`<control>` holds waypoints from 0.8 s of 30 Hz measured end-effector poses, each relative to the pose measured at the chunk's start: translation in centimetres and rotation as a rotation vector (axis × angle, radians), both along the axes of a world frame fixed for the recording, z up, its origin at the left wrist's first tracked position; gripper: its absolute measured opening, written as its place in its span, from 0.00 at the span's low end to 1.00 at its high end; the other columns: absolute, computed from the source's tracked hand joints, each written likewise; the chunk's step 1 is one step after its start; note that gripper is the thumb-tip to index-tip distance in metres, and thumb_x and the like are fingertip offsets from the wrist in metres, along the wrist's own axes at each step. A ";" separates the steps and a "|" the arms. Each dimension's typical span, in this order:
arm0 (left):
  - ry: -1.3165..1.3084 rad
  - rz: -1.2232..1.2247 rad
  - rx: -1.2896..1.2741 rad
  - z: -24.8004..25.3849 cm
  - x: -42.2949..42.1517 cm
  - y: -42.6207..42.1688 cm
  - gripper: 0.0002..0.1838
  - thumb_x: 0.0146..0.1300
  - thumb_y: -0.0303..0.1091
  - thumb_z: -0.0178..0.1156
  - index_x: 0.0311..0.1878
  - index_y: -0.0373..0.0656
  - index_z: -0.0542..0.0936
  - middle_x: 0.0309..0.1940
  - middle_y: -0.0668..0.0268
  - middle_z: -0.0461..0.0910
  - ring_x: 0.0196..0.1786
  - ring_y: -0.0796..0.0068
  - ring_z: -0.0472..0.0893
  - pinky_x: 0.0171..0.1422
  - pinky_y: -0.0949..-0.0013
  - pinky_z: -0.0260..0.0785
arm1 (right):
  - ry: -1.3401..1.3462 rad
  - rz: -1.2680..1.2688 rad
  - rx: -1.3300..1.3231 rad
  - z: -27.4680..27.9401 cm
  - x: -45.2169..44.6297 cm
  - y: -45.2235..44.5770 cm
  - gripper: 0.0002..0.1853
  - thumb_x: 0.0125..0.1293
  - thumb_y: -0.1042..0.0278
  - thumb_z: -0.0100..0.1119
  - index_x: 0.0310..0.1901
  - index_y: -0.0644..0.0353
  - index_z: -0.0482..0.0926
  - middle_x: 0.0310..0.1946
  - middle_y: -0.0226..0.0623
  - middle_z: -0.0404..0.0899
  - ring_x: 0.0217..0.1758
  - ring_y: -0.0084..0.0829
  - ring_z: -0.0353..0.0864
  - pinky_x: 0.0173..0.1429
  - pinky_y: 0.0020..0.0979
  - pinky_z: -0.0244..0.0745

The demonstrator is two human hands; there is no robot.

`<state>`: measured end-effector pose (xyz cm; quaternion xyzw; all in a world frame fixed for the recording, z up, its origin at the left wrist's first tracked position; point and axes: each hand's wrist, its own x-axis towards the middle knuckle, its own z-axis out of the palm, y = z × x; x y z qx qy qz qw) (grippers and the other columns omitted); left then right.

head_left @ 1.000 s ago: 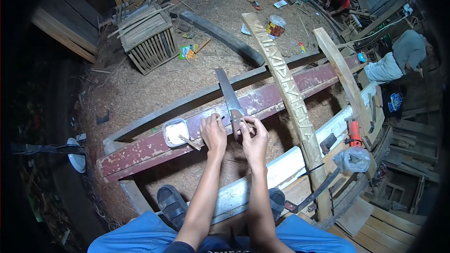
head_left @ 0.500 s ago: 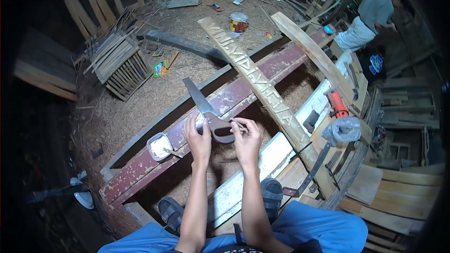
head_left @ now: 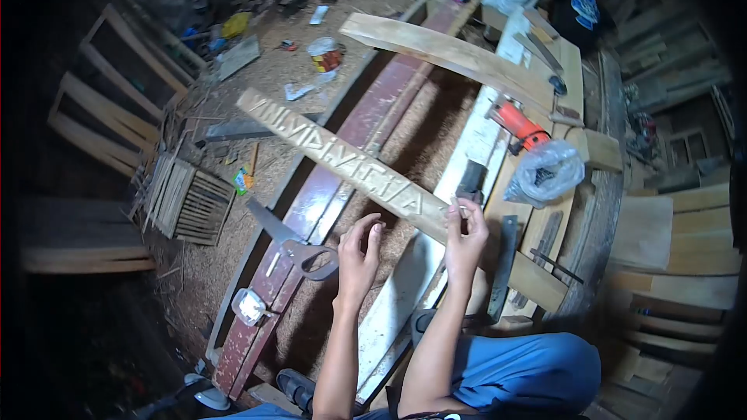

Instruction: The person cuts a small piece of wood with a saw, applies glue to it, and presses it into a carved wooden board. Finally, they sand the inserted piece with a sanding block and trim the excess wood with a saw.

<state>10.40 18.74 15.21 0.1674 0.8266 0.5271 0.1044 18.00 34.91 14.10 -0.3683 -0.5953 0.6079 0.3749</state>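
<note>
A long wooden board with carved raised letters [head_left: 342, 157] lies slantwise across the red-painted beam [head_left: 373, 113] and the white-painted plank [head_left: 401, 303]. At its near end is my right hand [head_left: 464, 239], thumb and fingertips pinched together; whatever small thing they may hold cannot be made out. My left hand [head_left: 359, 260] is just left of that end, fingers loosely curled and apart from the thumb, holding nothing. Left of it, a handsaw [head_left: 310, 260] with a brown handle rests on the red beam. A small tub of white paste [head_left: 249, 307] with a stick stands nearer me.
On the right-hand planks are an orange power tool [head_left: 521, 126], a clear plastic bag [head_left: 545, 173] and a dark flat metal bar [head_left: 503, 264]. Another thick plank [head_left: 443, 50] crosses farther off. A slatted crate [head_left: 187, 201] and paint can [head_left: 324, 54] stand on the shaving-strewn floor.
My view has turned right. Both hands have moved away from the handsaw to the near end of the carved board. The saw lies on the red beam.
</note>
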 end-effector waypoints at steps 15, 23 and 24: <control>0.399 -0.282 -0.457 -10.1 0.5 22.5 0.29 0.67 0.50 0.70 0.61 0.37 0.79 0.54 0.53 0.82 0.59 0.51 0.78 0.67 0.48 0.63 | -0.286 -0.282 0.088 -3.9 3.2 11.5 0.09 0.74 0.72 0.65 0.51 0.63 0.87 0.41 0.34 0.89 0.36 0.21 0.80 0.40 0.26 0.72; 0.225 -0.266 -0.417 -11.9 -0.6 23.4 0.27 0.53 0.39 0.78 0.50 0.38 0.76 0.45 0.50 0.81 0.53 0.47 0.77 0.62 0.48 0.68 | -0.271 -0.277 0.120 -3.1 1.7 11.2 0.09 0.74 0.71 0.66 0.51 0.63 0.87 0.40 0.34 0.89 0.35 0.21 0.79 0.40 0.25 0.73; 0.236 -0.257 -0.415 -11.3 -0.8 23.2 0.27 0.53 0.39 0.78 0.50 0.38 0.76 0.45 0.50 0.81 0.53 0.47 0.77 0.62 0.48 0.68 | -0.258 -0.271 0.123 -2.8 1.6 11.1 0.09 0.74 0.71 0.66 0.51 0.63 0.87 0.40 0.34 0.89 0.35 0.21 0.79 0.40 0.25 0.73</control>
